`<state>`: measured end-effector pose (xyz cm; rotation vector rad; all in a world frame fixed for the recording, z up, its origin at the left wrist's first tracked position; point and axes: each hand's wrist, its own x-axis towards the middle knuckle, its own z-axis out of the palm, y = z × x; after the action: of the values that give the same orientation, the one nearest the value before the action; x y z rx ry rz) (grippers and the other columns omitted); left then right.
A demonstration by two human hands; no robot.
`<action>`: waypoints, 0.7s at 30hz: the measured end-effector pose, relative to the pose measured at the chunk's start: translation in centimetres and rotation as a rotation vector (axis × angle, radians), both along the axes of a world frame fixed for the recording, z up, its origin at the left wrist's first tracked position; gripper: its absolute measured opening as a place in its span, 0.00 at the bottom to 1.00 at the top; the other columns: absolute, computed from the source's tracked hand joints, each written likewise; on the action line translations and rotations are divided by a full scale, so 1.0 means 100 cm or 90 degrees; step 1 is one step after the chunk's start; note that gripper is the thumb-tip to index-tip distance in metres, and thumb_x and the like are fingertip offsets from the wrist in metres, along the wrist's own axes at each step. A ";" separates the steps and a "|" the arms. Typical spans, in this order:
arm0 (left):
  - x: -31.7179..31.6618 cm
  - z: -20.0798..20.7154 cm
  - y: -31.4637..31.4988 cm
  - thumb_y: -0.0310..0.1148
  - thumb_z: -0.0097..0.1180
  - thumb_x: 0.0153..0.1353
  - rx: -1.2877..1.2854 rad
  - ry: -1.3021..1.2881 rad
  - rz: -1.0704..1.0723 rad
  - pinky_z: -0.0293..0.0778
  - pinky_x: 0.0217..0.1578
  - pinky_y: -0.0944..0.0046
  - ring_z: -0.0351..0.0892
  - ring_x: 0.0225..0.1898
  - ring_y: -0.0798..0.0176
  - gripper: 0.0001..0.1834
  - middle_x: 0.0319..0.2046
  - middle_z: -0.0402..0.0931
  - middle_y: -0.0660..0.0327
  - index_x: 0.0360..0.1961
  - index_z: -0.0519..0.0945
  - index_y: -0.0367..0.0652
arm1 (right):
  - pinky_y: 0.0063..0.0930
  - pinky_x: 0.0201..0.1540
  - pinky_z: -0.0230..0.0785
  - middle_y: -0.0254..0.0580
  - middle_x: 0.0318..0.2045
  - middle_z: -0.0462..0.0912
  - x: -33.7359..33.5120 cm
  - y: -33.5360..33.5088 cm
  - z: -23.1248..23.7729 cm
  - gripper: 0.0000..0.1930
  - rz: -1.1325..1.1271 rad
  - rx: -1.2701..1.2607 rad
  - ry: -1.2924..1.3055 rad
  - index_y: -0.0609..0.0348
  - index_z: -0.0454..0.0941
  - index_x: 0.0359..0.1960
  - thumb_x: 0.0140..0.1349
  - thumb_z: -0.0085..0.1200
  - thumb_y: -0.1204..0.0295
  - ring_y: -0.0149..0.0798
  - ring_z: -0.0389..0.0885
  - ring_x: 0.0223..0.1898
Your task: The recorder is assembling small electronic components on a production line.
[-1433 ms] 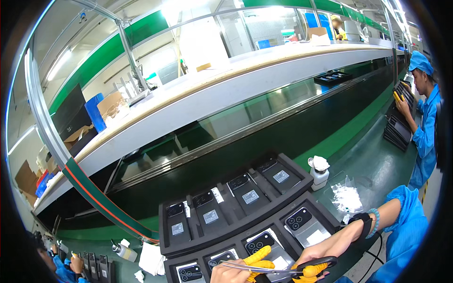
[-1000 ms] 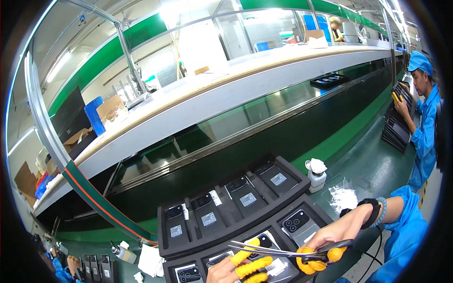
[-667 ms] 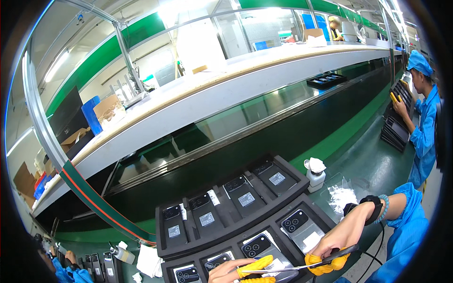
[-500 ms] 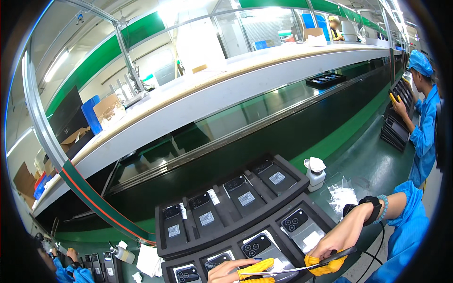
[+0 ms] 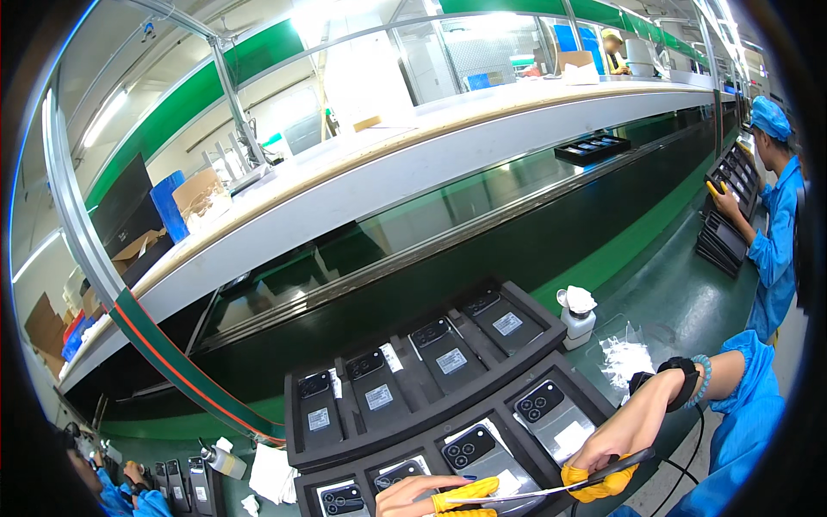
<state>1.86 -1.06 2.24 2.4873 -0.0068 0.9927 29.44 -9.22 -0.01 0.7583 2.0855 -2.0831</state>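
Note:
My left hand [image 5: 412,495], with yellow finger covers, pinches the left end of a long thin item [image 5: 534,495], seen nearly edge-on. It looks silver on the left and dark on the right; its exact kind cannot be made out. Around its right part my right hand [image 5: 599,452], also in yellow finger covers, is closed. Below both hands lies the nearer black tray [image 5: 504,402], holding phones such as this one [image 5: 541,403] with a dark camera block. Behind it, overlapping, another black tray [image 5: 379,435] holds several dark phones [image 5: 450,362] with white labels.
A white bottle [image 5: 578,327] and a heap of white bits [image 5: 626,358] stand right of the trays. White cloths [image 5: 274,474] and a second bottle [image 5: 226,464] are at the left. One tray [image 5: 593,149] sits on the conveyor [image 5: 413,258]. A co-worker [image 5: 775,215] handles trays at the right.
My hands keep their hold on the thin item, almost in place. At the right, the co-worker's tray has shifted and shows more of its contents. The tray on the conveyor has slid slightly left.

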 end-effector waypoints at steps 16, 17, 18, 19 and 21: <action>0.000 -0.002 0.000 0.33 0.64 0.39 0.012 0.005 -0.005 0.73 0.30 0.65 0.80 0.35 0.59 0.09 0.33 0.81 0.63 0.26 0.84 0.49 | 0.21 0.39 0.61 0.41 0.38 0.65 -0.008 -0.003 0.008 0.15 -0.068 -0.138 0.085 0.71 0.61 0.44 0.61 0.49 0.74 0.29 0.66 0.39; 0.000 -0.002 0.000 0.33 0.64 0.39 0.015 -0.003 -0.008 0.74 0.30 0.64 0.80 0.35 0.59 0.09 0.33 0.81 0.63 0.26 0.84 0.48 | 0.21 0.39 0.61 0.41 0.38 0.66 -0.008 -0.003 0.008 0.15 -0.068 -0.149 0.081 0.71 0.61 0.44 0.61 0.49 0.74 0.29 0.66 0.39; 0.000 -0.003 0.000 0.33 0.64 0.39 0.015 -0.003 -0.008 0.74 0.30 0.64 0.80 0.35 0.59 0.09 0.33 0.81 0.63 0.26 0.84 0.48 | 0.21 0.39 0.61 0.41 0.38 0.66 -0.008 -0.002 0.007 0.15 -0.068 -0.149 0.081 0.71 0.61 0.44 0.61 0.49 0.74 0.29 0.66 0.39; -0.001 -0.004 0.000 0.33 0.64 0.39 0.018 -0.004 -0.007 0.74 0.31 0.64 0.80 0.35 0.60 0.09 0.32 0.81 0.63 0.26 0.84 0.48 | 0.21 0.39 0.61 0.41 0.39 0.66 -0.007 -0.002 0.003 0.15 -0.051 -0.122 0.082 0.71 0.61 0.44 0.61 0.49 0.73 0.29 0.66 0.40; -0.001 -0.003 0.000 0.33 0.64 0.39 0.021 -0.005 -0.006 0.74 0.32 0.64 0.80 0.35 0.60 0.08 0.32 0.81 0.63 0.25 0.83 0.48 | 0.21 0.40 0.61 0.41 0.39 0.66 -0.008 -0.002 0.000 0.16 -0.034 -0.095 0.082 0.71 0.62 0.44 0.61 0.50 0.72 0.29 0.66 0.40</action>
<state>1.80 -1.09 1.89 2.5106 -0.0381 1.0062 28.68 -9.42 -0.03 0.6834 1.9624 -2.3441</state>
